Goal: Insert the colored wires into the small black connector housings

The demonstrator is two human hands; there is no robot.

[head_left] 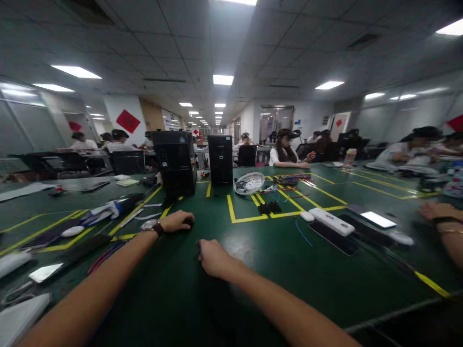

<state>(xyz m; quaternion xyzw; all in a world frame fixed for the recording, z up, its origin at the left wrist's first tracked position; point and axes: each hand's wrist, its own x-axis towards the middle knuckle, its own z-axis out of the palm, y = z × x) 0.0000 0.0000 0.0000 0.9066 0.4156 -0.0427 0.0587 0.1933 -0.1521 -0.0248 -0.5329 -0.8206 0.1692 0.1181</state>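
Fingers [205, 247] on both hands [176, 221] [214, 259] curled, hold unclear — black towers [175, 166] [220, 161], white basket [250, 183] stand beyond.

One head-worn camera looks forward across the green table [307, 277] just below

The wearer's two hands [177, 221], two black computer towers [177, 161], one white basket [253, 182]

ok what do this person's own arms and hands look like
No sleeves or gloves show on either side. The left hand has a watch with a dark strap and paler face at its wrist; the right hand has none.
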